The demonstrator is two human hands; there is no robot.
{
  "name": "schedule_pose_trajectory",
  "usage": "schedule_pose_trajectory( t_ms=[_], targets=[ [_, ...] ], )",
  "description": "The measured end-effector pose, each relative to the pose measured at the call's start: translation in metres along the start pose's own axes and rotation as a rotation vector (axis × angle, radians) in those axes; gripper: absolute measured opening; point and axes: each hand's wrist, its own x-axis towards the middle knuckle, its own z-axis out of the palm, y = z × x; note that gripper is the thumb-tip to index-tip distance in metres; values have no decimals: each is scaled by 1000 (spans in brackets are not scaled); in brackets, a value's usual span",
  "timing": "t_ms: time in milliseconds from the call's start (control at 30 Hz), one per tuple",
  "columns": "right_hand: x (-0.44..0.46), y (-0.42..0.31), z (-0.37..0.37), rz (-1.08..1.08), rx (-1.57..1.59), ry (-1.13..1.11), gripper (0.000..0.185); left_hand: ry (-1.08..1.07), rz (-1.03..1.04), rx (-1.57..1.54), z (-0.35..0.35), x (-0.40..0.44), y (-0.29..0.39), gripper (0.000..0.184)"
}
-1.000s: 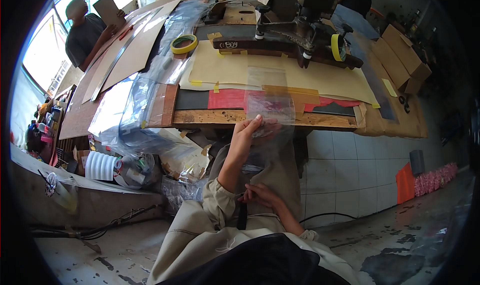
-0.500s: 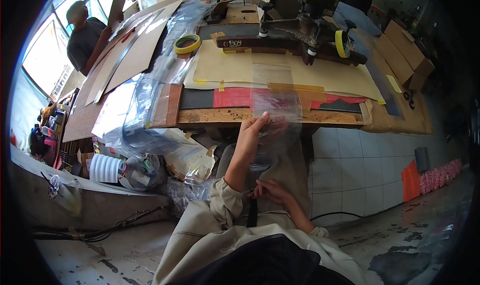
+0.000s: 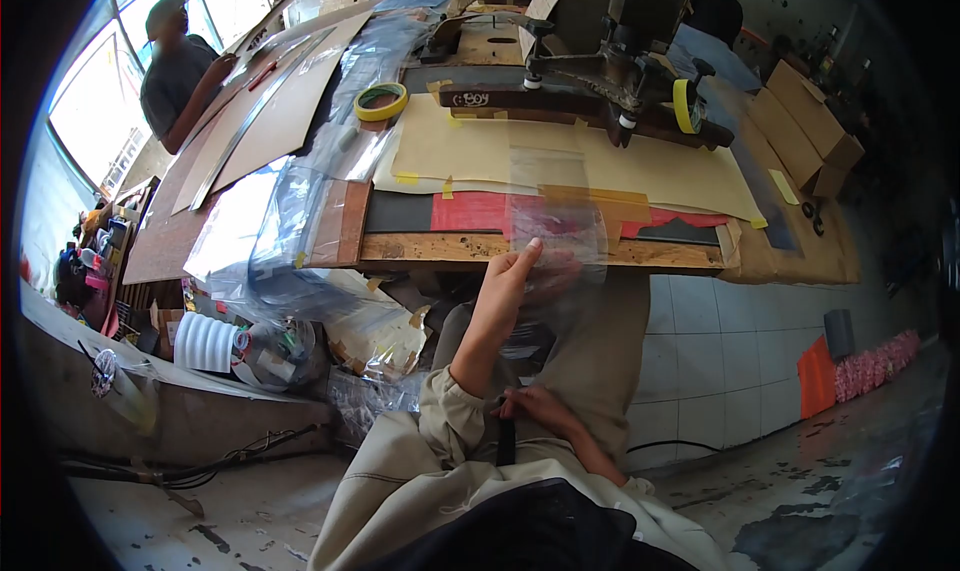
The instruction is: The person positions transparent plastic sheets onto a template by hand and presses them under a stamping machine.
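Observation:
My left hand point(image 3: 510, 283) is closed on the lower end of a clear plastic sheet point(image 3: 556, 221), thumb in front and fingers behind it. The sheet lies across the table's front edge, over red material point(image 3: 468, 212) and brown tape point(image 3: 622, 207). Low at my lap, my right hand point(image 3: 538, 406) has its fingers pressed together at the top of a black strap point(image 3: 507, 443). Beyond the sheet, cream paper point(image 3: 450, 151) lies under a dark bar point(image 3: 580, 114) with a metal clamp frame point(image 3: 610, 76). Yellow tape rolls point(image 3: 381, 102) are by the paper and on the frame.
Brown boards point(image 3: 290, 111) with a metal strip lie on the left; a person point(image 3: 175, 81) stands beyond them. Bunched clear plastic point(image 3: 250, 231) hangs over the table's left front. Scissors point(image 3: 813, 218) and a cardboard box point(image 3: 800, 121) are at the right. Another person point(image 3: 713, 9) is behind.
The view has shifted slightly. The person at the left has lowered the board they held up. My left hand keeps its hold on the plastic, and my right hand stays by the strap.

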Motion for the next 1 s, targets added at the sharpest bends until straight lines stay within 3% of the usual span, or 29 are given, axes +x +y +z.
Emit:
schedule_pose_trajectory(
  t_ms=[433, 667, 767, 833, 900, 967, 1000],
  targets=[
    [-1, 7, -4, -80, -96, 21, 46, -14, -59, -140, -1, -16, 15, 48],
    [1, 16, -10, -55, -2, -32, 43, -93, -117, -13, -1, -56, 33, 49],
    [-26, -21, 6, -45, 330, 167, 39, -139, -146, -35, -5, -76, 18, 47],
    [-47, -58, 8, -214, 568, 296, 36, -182, -179, -63, -7, -93, 7, 46],
    [-52, -60, -46, -381, 432, 138, 39, -199, -146, 28, -12, -107, -3, 45],
    [-81, -139, -37, -297, -128, 188, 44, -238, -135, 95, -20, -113, -9, 45],
    [-82, -159, -36, -352, -220, 309, 45, -268, -141, 115, -24, -114, -13, 45]
  ],
)
